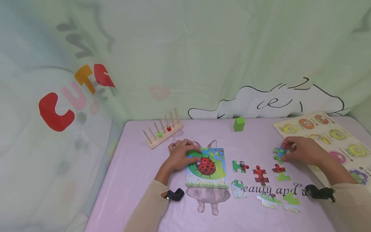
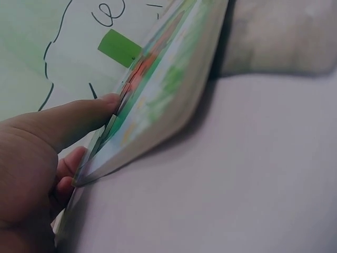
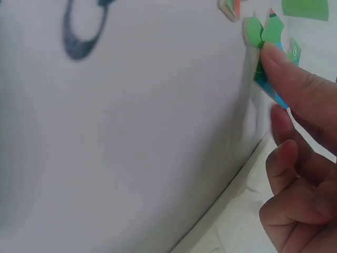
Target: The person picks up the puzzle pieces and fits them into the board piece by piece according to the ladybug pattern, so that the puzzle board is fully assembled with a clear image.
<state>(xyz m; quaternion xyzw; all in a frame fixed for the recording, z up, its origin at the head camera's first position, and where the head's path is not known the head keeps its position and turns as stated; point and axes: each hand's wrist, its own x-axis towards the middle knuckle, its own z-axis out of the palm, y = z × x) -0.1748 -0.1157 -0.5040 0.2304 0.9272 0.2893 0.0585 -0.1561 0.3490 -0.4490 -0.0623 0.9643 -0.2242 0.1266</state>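
My left hand [image 1: 181, 155] holds the ladybug puzzle board [image 1: 217, 183] by its left side. In the left wrist view the thumb of that left hand [image 2: 31, 158] lies on the face of the puzzle board [image 2: 179, 100], and other fingers are at its edge. On the right, my right hand [image 1: 302, 151] pinches a blue-and-green puzzle piece [image 1: 279, 152] between thumb and finger. The right wrist view has this puzzle piece [image 3: 274, 31] under the thumb of the right hand [image 3: 305, 126]. Between the hands lie several loose pieces, among them a red spotted puzzle piece [image 1: 261, 175].
A wooden peg rack [image 1: 165, 137] with a green and a red bead stands at the back left. A green block [image 1: 239, 124] is near the back edge. At the right a wooden fruit board [image 1: 324, 148] lies partly under the right forearm. Puzzle pieces [image 1: 269, 200] lie nearer the front.
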